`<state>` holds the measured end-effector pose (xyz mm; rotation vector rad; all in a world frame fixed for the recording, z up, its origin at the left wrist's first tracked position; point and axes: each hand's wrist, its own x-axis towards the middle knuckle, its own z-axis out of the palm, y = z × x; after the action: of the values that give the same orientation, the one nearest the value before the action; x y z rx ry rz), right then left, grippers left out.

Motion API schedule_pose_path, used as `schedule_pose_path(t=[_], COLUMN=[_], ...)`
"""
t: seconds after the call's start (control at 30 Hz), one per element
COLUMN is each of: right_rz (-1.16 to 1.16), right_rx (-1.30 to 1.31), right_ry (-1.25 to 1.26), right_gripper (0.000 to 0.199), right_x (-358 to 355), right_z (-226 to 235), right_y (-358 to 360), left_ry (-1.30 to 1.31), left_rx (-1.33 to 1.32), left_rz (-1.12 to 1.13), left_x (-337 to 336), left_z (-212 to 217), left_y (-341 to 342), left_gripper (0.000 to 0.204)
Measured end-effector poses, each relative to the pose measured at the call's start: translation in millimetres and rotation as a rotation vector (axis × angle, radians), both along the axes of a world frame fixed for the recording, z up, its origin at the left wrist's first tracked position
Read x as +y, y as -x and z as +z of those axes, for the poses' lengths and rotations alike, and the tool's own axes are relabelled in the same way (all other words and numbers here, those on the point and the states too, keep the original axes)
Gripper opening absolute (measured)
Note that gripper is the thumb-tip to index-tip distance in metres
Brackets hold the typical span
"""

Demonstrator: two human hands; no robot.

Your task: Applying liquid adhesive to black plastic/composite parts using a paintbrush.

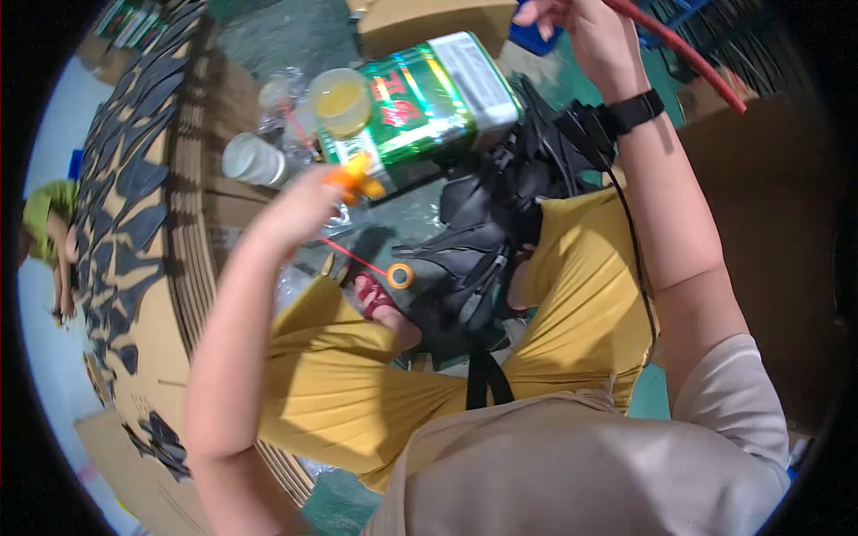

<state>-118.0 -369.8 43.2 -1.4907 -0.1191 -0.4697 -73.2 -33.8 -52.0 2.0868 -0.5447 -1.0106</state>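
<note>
My left hand (pixel 308 201) is closed around a small orange tool (pixel 357 177), raised over the floor in front of my knees. A thin red cord (pixel 353 255) runs from near it down to a small orange ring (pixel 399 275) by my red sandal (pixel 375 297). My right hand (pixel 585 27), with a black wristband (pixel 635 112), is lifted at the top of the view and grips a red hose (pixel 679 49) that runs off to the right. A heap of black strap pieces (pixel 500 214) lies over my right knee.
A green metal tin (pixel 429 94) lies on the floor ahead, with a cup of yellow liquid (pixel 341 100) and a white cup (pixel 253 159) beside it. Stacked cardboard sheets (pixel 192 223) covered with dark cut shapes curve along the left. Another person in green (pixel 45 219) crouches at far left. A cardboard box (pixel 429 22) stands behind the tin.
</note>
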Motion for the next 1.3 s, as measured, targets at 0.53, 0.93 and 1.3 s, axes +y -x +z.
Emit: schedule_pose_path(t=[0.53,0.93,1.3], right_rz=[-0.100,-0.014,0.018], right_rx=[0.004,-0.035,-0.044], right_ry=[0.068,-0.056,0.121], right_gripper=[0.038,0.033,0.024], right_x=[-49,-57,-27], right_z=[-1,-4,-18], right_y=[35,37,30], left_ry=[-0.560,-0.248,0.220], left_rx=[-0.187,-0.437,0.127], left_rz=[0.220,0.174,0.264], left_x=[-156,-167,-88], left_z=[-261,-212,-19], left_y=[101,102,42], left_gripper=[0.032,0.031,0.014])
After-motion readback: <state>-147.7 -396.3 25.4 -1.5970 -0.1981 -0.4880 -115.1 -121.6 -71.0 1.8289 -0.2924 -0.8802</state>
